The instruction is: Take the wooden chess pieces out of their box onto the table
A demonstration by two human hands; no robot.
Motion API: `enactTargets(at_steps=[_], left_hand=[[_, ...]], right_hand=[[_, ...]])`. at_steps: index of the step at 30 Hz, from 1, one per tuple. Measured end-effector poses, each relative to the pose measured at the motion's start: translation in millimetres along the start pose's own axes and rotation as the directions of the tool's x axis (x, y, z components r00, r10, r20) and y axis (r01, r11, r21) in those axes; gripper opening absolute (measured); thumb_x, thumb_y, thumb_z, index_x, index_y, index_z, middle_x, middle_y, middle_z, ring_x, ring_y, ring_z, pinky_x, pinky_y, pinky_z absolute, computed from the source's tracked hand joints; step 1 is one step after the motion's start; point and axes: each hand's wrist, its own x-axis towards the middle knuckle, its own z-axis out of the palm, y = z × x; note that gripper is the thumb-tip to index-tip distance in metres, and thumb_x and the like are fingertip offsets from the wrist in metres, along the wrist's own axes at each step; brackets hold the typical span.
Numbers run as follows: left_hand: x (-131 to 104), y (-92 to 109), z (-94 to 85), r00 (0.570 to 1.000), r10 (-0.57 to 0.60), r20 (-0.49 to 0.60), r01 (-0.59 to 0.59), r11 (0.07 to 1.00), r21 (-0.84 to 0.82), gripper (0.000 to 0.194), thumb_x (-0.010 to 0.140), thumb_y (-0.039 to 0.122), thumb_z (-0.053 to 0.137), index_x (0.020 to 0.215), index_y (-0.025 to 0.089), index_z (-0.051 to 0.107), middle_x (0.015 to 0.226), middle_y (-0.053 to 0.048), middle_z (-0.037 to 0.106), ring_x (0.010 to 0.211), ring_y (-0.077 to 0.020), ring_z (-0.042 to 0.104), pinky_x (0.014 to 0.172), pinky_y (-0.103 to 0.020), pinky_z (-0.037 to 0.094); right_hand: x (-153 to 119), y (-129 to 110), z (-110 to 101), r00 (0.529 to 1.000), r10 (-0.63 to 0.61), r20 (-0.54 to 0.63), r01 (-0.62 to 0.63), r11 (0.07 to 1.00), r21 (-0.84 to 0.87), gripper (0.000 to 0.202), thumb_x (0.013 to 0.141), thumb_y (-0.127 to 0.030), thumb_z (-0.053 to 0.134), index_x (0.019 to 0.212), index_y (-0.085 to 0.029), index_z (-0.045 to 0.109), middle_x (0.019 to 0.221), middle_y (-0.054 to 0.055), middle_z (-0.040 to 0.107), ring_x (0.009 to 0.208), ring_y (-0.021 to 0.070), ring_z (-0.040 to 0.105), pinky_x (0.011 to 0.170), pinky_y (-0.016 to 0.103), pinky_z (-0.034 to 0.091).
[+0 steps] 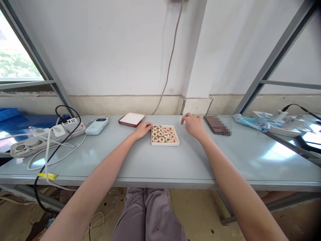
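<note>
A shallow white box (165, 144) lies on the table in front of me, filled with round wooden xiangqi pieces (162, 134). Their tops carry black or red characters. At the box's upper left corner rests my left hand (142, 130), its fingertips against the edge and its fingers stretched out. To the right of the box my right hand (193, 124) hovers low over the tabletop, apart from the box, fingers loosely bent and spread, with nothing visible in them. Behind my left hand lies a dark red box lid (131, 119), its white inner side up.
A dark phone (217, 125) lies right of my right hand. A light blue power bank (97, 126) and a power strip (47, 139) with tangled cables take up the left side. A blue plastic bag (252, 123) is at the right. The grey table (155, 167) meets a wall behind.
</note>
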Motion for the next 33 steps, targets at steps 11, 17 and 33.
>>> enactTargets(at_steps=[11, 17, 33], left_hand=[[-1, 2, -0.5, 1.000, 0.010, -0.005, -0.010, 1.000, 0.007, 0.032, 0.084, 0.033, 0.041, 0.098, 0.014, 0.063, 0.099, -0.006, 0.066, 0.092, -0.0176, 0.059, 0.086, -0.027, 0.043], [-3, 5, -1.5, 1.000, 0.000, -0.001, 0.000, 1.000, 0.022, 0.033, 0.084, 0.032, 0.040, 0.099, 0.014, 0.063, 0.101, -0.006, 0.066, 0.093, -0.0180, 0.059, 0.085, -0.028, 0.043], [-1, 1, -0.3, 1.000, 0.018, 0.005, -0.018, 1.000, -0.002, 0.032, 0.084, 0.033, 0.040, 0.098, 0.015, 0.062, 0.099, -0.005, 0.066, 0.091, -0.0176, 0.059, 0.085, -0.028, 0.043]], right_hand=[[-4, -38, -15, 0.855, -0.434, 0.285, 0.125, 0.705, 0.698, 0.029, 0.068, -0.017, 0.054, 0.095, -0.023, 0.063, 0.093, 0.001, 0.064, 0.082, 0.0139, 0.055, 0.069, 0.024, 0.043], [2, -16, -18, 0.944, -0.230, 0.238, 0.076, 0.850, 0.521, 0.035, 0.072, -0.033, 0.057, 0.105, -0.023, 0.059, 0.099, 0.003, 0.064, 0.087, 0.0176, 0.057, 0.077, 0.030, 0.040], [-2, -6, -28, 0.904, -0.312, 0.292, 0.096, 0.815, 0.572, 0.031, 0.072, -0.022, 0.052, 0.101, -0.028, 0.064, 0.108, 0.000, 0.061, 0.093, 0.0172, 0.054, 0.078, 0.027, 0.041]])
